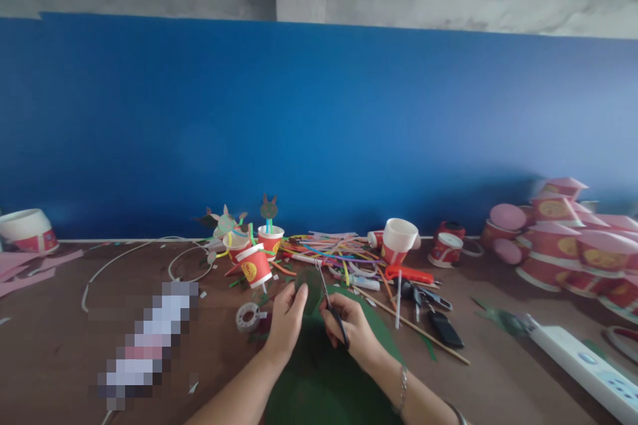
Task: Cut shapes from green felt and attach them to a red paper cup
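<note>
My left hand [286, 324] pinches a dark green paper piece [308, 287] with a rounded upper edge between thumb and fingers. Black-handled scissors [337, 323] are in my right hand [355, 327], their blades pointing up and away beside the paper. Whether the blades touch it I cannot tell. Below both hands spreads a large dark green sheet [333, 388], reaching the bottom of the view. A roll of clear tape [248, 317] lies just left of my left hand. Beyond my hands is a pile of colourful thin sticks [329, 247].
Red and white paper cups [253, 265] stand at the back, some with animal cut-outs. At right are keys [441, 325], a wooden stick [423, 332], a white power strip [585, 365] and stacked pink-topped cups [578, 246]. A blue wall panel [319, 126] rises behind the brown table [54, 339].
</note>
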A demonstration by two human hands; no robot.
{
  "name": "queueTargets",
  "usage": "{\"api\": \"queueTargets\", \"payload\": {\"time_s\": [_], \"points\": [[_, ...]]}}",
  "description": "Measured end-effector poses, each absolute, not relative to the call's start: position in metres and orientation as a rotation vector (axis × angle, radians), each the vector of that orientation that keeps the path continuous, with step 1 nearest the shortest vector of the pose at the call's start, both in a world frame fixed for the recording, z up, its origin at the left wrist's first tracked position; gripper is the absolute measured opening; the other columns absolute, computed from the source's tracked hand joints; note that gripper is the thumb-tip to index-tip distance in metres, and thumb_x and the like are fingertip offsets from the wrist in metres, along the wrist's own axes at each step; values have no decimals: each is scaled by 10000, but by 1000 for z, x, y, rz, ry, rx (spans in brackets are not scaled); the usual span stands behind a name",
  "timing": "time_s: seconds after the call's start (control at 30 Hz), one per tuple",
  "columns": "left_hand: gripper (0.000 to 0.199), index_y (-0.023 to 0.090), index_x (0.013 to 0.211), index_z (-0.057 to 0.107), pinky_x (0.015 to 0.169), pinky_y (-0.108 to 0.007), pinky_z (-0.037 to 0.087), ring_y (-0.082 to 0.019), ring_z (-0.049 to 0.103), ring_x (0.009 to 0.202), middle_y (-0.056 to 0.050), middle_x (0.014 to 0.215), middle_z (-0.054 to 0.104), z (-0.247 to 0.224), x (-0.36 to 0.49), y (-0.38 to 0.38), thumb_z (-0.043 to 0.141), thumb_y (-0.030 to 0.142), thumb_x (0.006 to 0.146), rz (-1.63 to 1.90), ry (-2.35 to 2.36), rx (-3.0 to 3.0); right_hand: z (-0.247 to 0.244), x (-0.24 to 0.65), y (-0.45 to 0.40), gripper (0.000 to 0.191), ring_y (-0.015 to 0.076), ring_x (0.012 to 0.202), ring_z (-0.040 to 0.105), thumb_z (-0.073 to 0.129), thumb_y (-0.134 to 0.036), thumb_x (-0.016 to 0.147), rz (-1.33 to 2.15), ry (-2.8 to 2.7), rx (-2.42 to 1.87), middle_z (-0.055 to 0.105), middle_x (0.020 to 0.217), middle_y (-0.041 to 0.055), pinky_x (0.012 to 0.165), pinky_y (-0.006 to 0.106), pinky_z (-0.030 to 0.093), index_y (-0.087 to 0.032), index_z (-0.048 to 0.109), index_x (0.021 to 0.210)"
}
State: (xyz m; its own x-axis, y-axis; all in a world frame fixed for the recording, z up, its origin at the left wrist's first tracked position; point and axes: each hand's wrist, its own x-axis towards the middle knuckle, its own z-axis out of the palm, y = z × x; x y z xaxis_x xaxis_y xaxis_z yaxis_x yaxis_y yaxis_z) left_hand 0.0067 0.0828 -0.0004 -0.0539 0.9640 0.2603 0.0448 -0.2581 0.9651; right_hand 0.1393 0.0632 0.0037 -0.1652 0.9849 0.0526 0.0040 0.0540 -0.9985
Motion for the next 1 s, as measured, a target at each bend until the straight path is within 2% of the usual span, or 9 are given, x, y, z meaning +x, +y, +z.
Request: {"api": "queueTargets", "payload": {"time_s": [0.13,0.27,0.77,0.87,1.0], "points": [[313,148,649,519,599,-229,372,-144,478,649,0,644,532,-2,6,83,493,415,809,1388,1071,1435,5,140,62,333,56,373,408,683,-439,642,1306,-1348,-1065,453,481,-75,358,172,377,-176,480,672],[301,144,672,543,623,-232,381,-156,493,686,-17,684,566,-3,6,83,490,405,810,1389,1069,1443,7,141,62,328,54,359,385,666,-448,657,1271,-1365,-1069,423,449,-83,344,169,344,-177,480,655],[309,167,614,442,558,-218,312,-112,371,590,41,589,389,-4,6,84,480,396,818,1462,1164,1413,6,139,64,239,34,305,335,630,-362,675,1278,-1371,-1135,414,401,-95,303,152,264,-161,502,687],[338,178,587,396,534,-218,292,-106,345,561,51,565,352,-3,7,84,483,414,813,1483,1199,1388,5,140,64,249,39,313,356,649,-360,663,1304,-1368,-1131,427,413,-89,303,152,279,-161,501,681],[308,173,612,434,566,-221,318,-118,386,592,38,593,411,-1,6,83,473,393,823,1446,1163,1458,4,140,63,262,57,368,418,677,-358,643,1321,-1363,-1088,455,454,-79,343,161,349,-161,517,709]]}}
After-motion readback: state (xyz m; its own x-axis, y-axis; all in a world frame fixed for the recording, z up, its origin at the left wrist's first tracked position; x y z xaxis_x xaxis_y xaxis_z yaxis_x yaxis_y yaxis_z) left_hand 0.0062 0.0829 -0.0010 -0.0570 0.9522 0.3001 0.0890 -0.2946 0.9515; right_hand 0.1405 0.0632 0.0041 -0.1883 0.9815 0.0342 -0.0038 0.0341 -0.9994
